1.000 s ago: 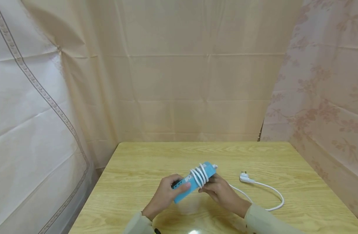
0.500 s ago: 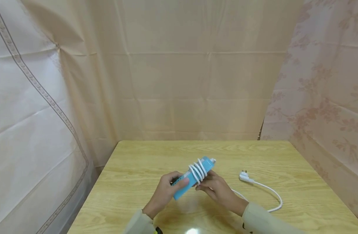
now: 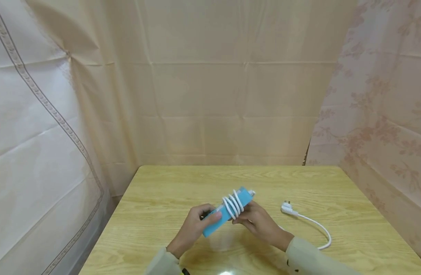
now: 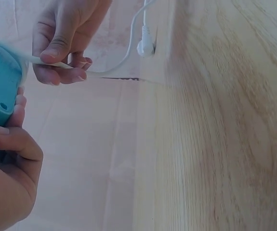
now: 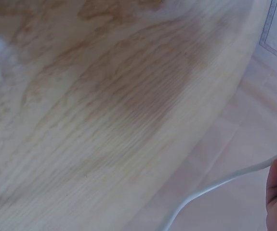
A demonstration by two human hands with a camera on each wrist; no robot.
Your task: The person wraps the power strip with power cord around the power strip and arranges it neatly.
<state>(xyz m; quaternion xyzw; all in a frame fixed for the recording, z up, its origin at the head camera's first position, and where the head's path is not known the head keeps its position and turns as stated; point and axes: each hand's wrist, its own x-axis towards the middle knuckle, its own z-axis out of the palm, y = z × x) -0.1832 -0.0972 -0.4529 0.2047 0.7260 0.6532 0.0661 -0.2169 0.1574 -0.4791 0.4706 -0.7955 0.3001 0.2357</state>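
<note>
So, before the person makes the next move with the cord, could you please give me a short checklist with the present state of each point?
1. Left hand has a grip on the blue power strip: ok.
2. Right hand has the white cord pinched between thumb and fingers: ok, seen in the left wrist view.
3. Loops go round the strip: ok, several sit side by side near one end.
4. All cord wound up: not ok, a length runs loose from the right hand to the plug.
5. Plug clear of other things: ok, it lies on the table with only its own cord.
6. Loops tight underneath: cannot tell, that side is hidden.
</note>
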